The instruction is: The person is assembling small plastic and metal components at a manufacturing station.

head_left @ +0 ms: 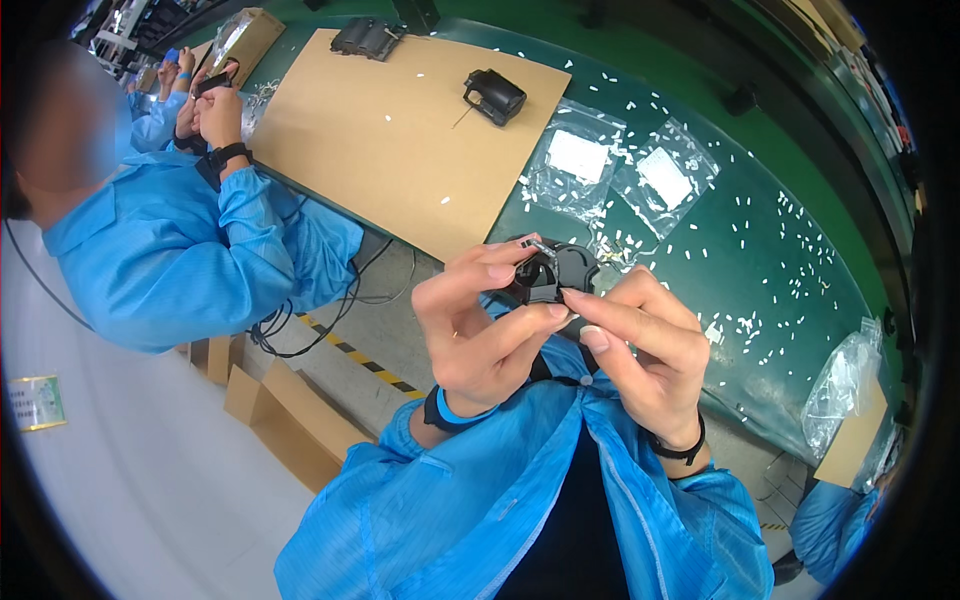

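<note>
Both my hands meet at a small black plastic part (574,266) with curved edges and a round hollow, held up near my chest at the table's edge. My left hand (485,325) grips it from the left, fingers bent over its top and the thumb beneath. From the right, my right hand (645,345) pinches at its lower edge with thumb and forefinger. Whether a smaller piece sits in that pinch is hidden. A short shiny silvery piece (541,247) shows by my left fingertips. I wear blue sleeves and dark wristbands.
On the green table (760,270) lie a cardboard sheet (370,130), a black plastic housing (496,96) with a thin wire, another black part (367,39), clear bags (575,160) and many scattered white bits. A co-worker in blue (190,250) works at left. An open carton (290,420) stands on the floor.
</note>
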